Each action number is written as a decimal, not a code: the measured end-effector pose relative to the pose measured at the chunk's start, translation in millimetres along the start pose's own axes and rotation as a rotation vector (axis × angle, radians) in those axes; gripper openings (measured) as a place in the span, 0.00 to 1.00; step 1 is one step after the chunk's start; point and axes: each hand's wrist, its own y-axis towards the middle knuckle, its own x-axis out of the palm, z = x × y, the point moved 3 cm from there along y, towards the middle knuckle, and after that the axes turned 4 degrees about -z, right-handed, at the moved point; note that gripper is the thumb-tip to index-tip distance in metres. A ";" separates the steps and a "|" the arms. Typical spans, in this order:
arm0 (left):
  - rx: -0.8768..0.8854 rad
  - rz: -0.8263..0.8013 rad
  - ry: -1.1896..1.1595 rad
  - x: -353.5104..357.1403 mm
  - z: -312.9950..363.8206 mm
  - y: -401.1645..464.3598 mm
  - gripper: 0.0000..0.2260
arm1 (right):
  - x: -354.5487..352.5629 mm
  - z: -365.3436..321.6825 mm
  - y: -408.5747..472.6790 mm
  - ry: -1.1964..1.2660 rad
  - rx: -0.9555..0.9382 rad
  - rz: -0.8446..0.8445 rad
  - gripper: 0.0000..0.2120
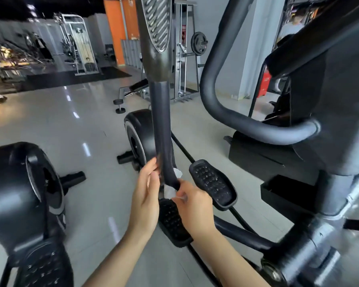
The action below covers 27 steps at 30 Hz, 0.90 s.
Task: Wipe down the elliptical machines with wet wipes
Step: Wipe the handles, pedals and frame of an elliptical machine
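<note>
The fingers of the right hand are curled around a white wet wipe and press it against the lower end of a dark padded handle of the elliptical machine. A part of the wipe shows also on the right side of the handle, just above the hand, so the wipe seems to go around the handle end. The left hand is on the other side of the same handle; its fingers are nearly straight and touch the left edge of the handle, a little higher than the right hand, without closing around it. The handle goes up from the hands to a dark column with a ribbed oval panel. Just to the right of the hands is one black studded pedal, and a second pedal lies below the hands. Behind the handle stands a black flywheel housing on the shiny grey floor. A thick curved bar of the machine passes on the right. At the left edge is another elliptical machine. Far behind, a bench, a dumbbell and a rack with a weight plate are seen.
</note>
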 end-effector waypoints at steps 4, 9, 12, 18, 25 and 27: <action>0.191 0.112 0.310 8.3 -23.3 -27.1 0.16 | -16.8 36.1 -22.5 -0.378 0.031 -0.123 0.23; 0.747 -0.122 0.758 46.6 -23.7 -37.8 0.13 | -69.6 68.8 -49.0 -0.710 0.172 -0.393 0.05; 0.779 -0.317 0.870 70.8 -39.9 -35.1 0.15 | -107.5 97.5 -57.5 -0.804 0.343 -0.601 0.09; 0.505 -0.459 0.990 91.0 -76.4 -42.5 0.23 | -150.0 109.8 -51.5 -0.766 0.443 -0.797 0.15; 0.563 -0.505 1.143 84.7 -86.3 -38.0 0.22 | -98.2 96.2 -52.4 -0.597 0.279 -0.416 0.08; 0.594 -0.538 1.214 80.9 -92.0 -39.3 0.24 | -90.9 95.6 -65.3 -0.460 0.196 -0.306 0.06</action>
